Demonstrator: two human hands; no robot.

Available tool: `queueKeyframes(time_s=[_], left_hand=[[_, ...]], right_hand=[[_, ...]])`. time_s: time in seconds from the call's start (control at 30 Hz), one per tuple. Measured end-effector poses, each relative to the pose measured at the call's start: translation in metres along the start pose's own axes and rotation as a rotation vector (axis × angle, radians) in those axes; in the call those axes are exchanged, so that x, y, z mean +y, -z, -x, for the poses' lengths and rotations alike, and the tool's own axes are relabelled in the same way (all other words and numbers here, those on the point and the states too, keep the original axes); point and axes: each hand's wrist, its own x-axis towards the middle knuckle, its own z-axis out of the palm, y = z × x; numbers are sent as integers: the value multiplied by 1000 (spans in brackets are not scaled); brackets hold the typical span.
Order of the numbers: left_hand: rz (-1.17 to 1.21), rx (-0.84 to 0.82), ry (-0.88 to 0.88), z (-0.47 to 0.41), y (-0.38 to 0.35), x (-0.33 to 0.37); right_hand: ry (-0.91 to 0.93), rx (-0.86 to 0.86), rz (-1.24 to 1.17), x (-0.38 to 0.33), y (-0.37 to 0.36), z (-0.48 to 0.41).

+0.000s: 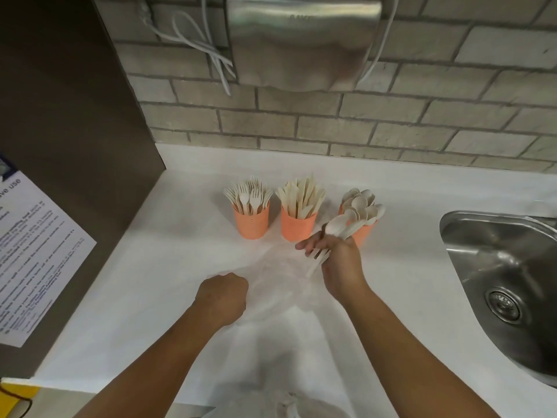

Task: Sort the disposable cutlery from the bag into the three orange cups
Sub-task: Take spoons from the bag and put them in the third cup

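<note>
Nearly done, we judge: fork cup point(251, 224) left of the knife cup point(298, 227), spoon cup point(366, 233) right of it, all full; right hand point(339, 260), fingers clamped on a bunch of spoons point(342, 224), front-right of it; left hand point(224, 297), fingers curled on the slack bag point(280, 285), in front on the bench point(150, 282).

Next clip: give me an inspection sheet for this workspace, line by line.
Surface: white countertop.
Job's things: three orange cups in a row, fork cup left, knife cup middle, spoon cup right; clear bag lies in front.
Clutter: yellow item at lower left edge, unidentifiable.
Hands: left hand grips the bag; right hand holds a bunch of spoons beside the spoon cup.
Cables: white cables hang on the brick wall.
Surroundings: steel sink at right, steel wall unit above, printed notice at left.
</note>
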Motion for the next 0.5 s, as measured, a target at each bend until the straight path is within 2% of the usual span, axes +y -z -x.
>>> queueKeyframes(time_s=[0.07, 0.13, 0.17, 0.2, 0.3, 0.33, 0.4, 0.5], left_hand=[[67, -31, -44, 9, 16, 0], [198, -39, -98, 24, 40, 1], [291, 12, -135, 32, 55, 2], [399, 115, -177, 40, 71, 4], [830, 590, -262, 55, 117, 11], [927, 684, -275, 54, 127, 14], [969, 700, -285, 48, 143, 21], [839, 590, -240, 29, 144, 36]], right_hand=[[-41, -22, -156, -16, -1, -7], [-94, -88, -133, -29, -3, -10], [-118, -111, -73, -34, -5, -10], [-116, -135, -4, -38, -7, -9], [-45, -221, 177, -40, -16, -4], [-48, -264, 215, -39, -19, -3], [-69, -348, 291, -33, -24, 0], [-39, -421, 414, -26, -30, 2]])
